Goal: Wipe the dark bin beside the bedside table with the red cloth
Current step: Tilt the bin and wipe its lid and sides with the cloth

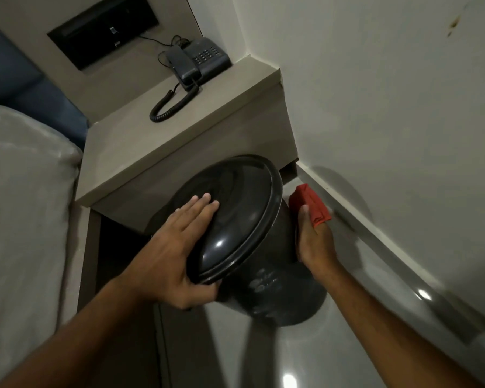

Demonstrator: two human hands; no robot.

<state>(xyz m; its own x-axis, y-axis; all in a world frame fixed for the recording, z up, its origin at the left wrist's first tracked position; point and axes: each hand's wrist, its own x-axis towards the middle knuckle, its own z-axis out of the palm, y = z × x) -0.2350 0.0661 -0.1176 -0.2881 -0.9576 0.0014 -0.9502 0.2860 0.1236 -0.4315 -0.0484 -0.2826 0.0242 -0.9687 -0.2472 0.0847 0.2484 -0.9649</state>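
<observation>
**Two bare forearms reaching to a tilted dark bin beside a bedside table**

Nearest the camera: two bare forearms, entering from the lower edge and converging on a glossy dark grey round plastic bin [275, 292] with a domed lid [235, 214]. Bin tilted, lid facing left and up toward the camera, base resting on the pale glossy tiled floor [305, 359], just in front of and partly under the overhanging edge of a grey-beige boxy bedside table [179, 135].

Left hand [174, 253]: fingers spread flat across the lid top, thumb hooked under the lid's near rim, palm pressed to the lid.

Right hand [312, 242]: laid along the bin's right side below the lid rim, fingers closed over a folded red cloth [310, 204]; cloth wedged between fingers and bin wall, one corner projecting above the fingertips.

On the table top: dark corded desk telephone [199, 61] with coiled black cord [170, 106]. Behind: dark rectangular wall panel [104, 32]. Far left: white bedding [20, 219] against a blue headboard [39, 88]. Right: white wall [389, 107] with grey skirting [375, 233].
</observation>
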